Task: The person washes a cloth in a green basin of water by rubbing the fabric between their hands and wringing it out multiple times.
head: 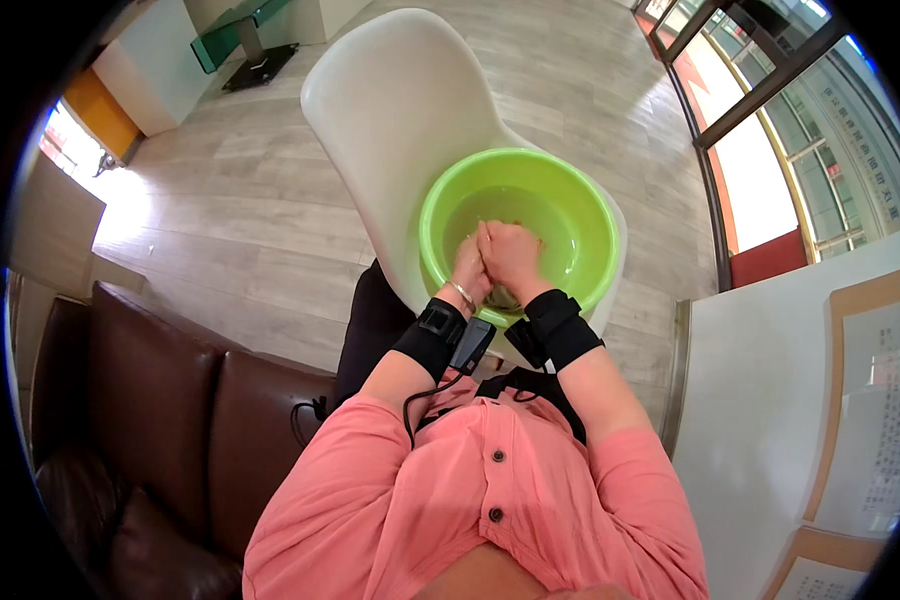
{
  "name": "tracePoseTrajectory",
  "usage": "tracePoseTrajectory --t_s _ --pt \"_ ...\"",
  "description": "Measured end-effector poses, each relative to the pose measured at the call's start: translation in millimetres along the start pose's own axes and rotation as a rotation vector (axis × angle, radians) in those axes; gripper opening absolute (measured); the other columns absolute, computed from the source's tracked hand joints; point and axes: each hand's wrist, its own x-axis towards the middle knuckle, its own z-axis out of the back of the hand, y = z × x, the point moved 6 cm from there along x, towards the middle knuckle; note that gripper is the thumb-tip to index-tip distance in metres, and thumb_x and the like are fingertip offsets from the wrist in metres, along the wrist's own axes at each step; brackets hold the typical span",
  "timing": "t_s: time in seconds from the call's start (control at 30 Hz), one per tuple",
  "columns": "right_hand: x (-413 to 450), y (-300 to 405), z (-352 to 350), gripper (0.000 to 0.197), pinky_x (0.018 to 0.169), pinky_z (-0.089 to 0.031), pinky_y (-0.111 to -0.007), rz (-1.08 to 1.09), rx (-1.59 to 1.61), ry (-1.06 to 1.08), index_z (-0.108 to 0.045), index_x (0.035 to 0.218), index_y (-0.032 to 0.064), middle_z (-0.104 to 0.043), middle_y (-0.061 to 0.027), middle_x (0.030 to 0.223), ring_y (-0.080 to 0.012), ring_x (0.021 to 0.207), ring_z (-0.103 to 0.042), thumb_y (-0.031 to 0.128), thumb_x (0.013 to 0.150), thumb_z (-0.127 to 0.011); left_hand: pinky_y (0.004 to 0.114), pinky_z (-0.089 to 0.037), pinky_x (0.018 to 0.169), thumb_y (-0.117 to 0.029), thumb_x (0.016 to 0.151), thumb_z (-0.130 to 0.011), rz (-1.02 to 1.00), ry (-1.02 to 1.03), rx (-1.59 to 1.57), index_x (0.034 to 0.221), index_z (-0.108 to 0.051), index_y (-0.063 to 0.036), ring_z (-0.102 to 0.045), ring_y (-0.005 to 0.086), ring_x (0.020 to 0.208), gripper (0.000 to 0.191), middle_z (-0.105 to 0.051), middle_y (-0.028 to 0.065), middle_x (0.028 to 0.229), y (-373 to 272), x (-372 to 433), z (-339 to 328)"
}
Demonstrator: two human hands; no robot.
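A green plastic basin (596, 225) with water in it stands on the seat of a white molded chair (401, 90). Both of my hands are together over the basin, touching each other. My left hand (472, 262), with a silver bracelet at the wrist, presses against my right hand (511, 253), whose fingers are curled. Whether anything lies between them is hidden. Below my right hand, something small and indistinct shows near the basin's near side. Black straps with small devices wrap both wrists.
A brown leather sofa (150, 375) is at the left. A glass-topped stand (251, 45) stands at the far left on the wood-look floor (270, 195). Glass doors (742, 127) are at the right, above a white wall (750, 375) with framed sheets bearing writing.
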Motion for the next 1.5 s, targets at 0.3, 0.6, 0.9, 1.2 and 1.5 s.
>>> tracePoseTrajectory --t_s 0.3,0.6,0.9,1.2,1.5 --pt "-2 -83 29 0.042 0.061 -0.044 -0.048 -0.288 -0.077 -0.038 -0.062 0.077 0.0047 -0.059 -0.0197 0.074 -0.0398 0.067 -0.056 0.038 0.089 -0.039 0.031 -0.048 0.068 -0.022 0.091 -0.042 -0.127 -0.021 0.269 0.093 -0.054 -0.0010 -0.057 0.0183 0.074 0.025 -0.058 0.0066 0.085 -17 -11 -43" --pt "-9 -108 38 0.027 0.044 -0.036 -0.024 -0.637 0.739 0.035 -0.056 0.065 0.0062 -0.051 0.0006 0.056 -0.0063 0.051 -0.048 0.027 0.082 -0.057 0.029 -0.049 0.075 -0.014 0.083 -0.060 -0.059 0.283 0.367 0.106 -0.052 0.0003 -0.058 0.0167 0.085 0.028 -0.058 0.0082 0.095 -37 -25 -37" --pt "-18 -99 39 0.017 0.044 -0.035 -0.019 -0.614 1.263 0.006 -0.059 0.081 0.0063 -0.052 0.0049 0.065 -0.0041 0.050 -0.046 0.023 0.081 -0.062 0.033 -0.049 0.077 -0.013 0.083 -0.059 -0.103 0.570 0.223 0.106 -0.052 -0.0019 -0.058 0.0168 0.089 0.027 -0.059 0.0068 0.097 -50 -76 -71" --pt "-22 -132 37 0.024 0.046 -0.035 -0.020 -0.588 0.703 -0.090 -0.059 0.082 0.0034 -0.050 0.0041 0.059 -0.0046 0.051 -0.045 0.027 0.083 -0.062 0.034 -0.050 0.078 -0.013 0.085 -0.056 -0.053 0.347 0.231 0.111 -0.050 -0.0013 -0.060 0.0191 0.088 0.028 -0.060 0.0092 0.097 -46 -24 -43" --pt "-19 3 38 0.022 0.054 -0.044 -0.029 -0.160 0.558 -0.046 -0.057 0.079 0.0033 -0.055 -0.0078 0.063 -0.0155 0.060 -0.057 0.024 0.085 -0.057 0.032 -0.051 0.072 -0.030 0.091 -0.047 0.093 0.329 0.145 0.101 -0.055 -0.0046 -0.059 0.0159 0.084 0.029 -0.060 0.0052 0.093 -9 -9 -12"
